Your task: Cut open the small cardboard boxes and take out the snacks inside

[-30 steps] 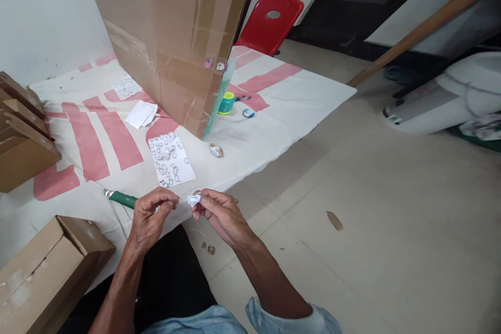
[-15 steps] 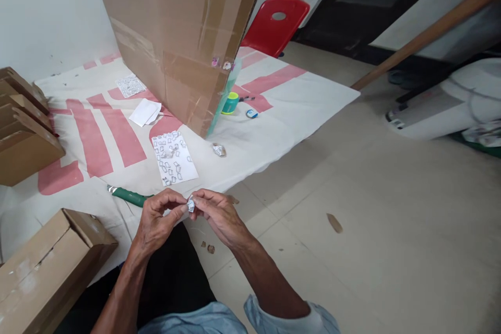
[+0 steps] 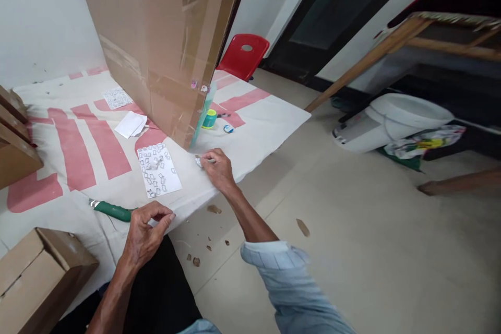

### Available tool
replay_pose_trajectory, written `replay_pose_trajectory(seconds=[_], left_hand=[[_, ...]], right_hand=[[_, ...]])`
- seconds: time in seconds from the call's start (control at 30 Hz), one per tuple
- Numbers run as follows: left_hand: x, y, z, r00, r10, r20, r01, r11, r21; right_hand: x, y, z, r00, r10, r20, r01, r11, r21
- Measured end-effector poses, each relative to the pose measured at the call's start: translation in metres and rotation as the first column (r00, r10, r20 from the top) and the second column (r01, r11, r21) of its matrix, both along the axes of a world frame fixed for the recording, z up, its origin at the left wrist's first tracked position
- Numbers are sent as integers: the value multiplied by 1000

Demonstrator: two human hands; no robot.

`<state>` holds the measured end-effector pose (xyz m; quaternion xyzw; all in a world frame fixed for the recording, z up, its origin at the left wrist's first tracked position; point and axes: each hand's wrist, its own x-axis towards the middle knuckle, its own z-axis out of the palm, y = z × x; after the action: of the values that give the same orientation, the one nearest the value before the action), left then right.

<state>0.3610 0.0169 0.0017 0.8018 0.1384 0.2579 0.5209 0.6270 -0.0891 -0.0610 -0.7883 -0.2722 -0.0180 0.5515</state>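
My right hand (image 3: 218,169) reaches out over the table, thumb and fingers pinched at a crumpled silvery-white paper wad (image 3: 198,161) partly covered by the fingertips. Closer to me, my left hand (image 3: 146,229) hovers at the table's front edge, thumb and forefinger brought together, with nothing visible between them. Just beyond it lies a green-handled cutter (image 3: 113,211). A white sheet (image 3: 170,183) printed with small box outlines lies between the hands and the cardboard panel, and a small crumpled white piece (image 3: 155,163) rests on it.
A large cardboard panel (image 3: 156,52) stands upright on the cloth-covered table (image 3: 270,120). Behind it are a green tape roll (image 3: 209,119) and a red chair (image 3: 245,57). Cardboard boxes (image 3: 35,271) are at left. Scraps (image 3: 302,227) and a white bucket (image 3: 391,120) are on the floor.
My hands have parted. The right went forward from the small crumpled paper both were holding to the wad on the table; the left stayed near the edge. The view has shifted right.
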Motion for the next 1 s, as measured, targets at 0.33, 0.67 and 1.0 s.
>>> replay_pose_trajectory(seconds=[0.33, 0.67, 1.0], left_hand=[[-12, -16, -17, 996, -45, -77, 36, 992, -118], [-46, -14, -14, 992, 59, -113, -70, 994, -87], [-51, -5, -15, 976, 144, -166, -160, 983, -91]], right_hand=[[15, 8, -42, 921, 134, 365, 3, 936, -351], [8, -1, -45, 859, 190, 474, 59, 885, -462], [-7, -6, -19, 859, 32, 511, 135, 949, -286]])
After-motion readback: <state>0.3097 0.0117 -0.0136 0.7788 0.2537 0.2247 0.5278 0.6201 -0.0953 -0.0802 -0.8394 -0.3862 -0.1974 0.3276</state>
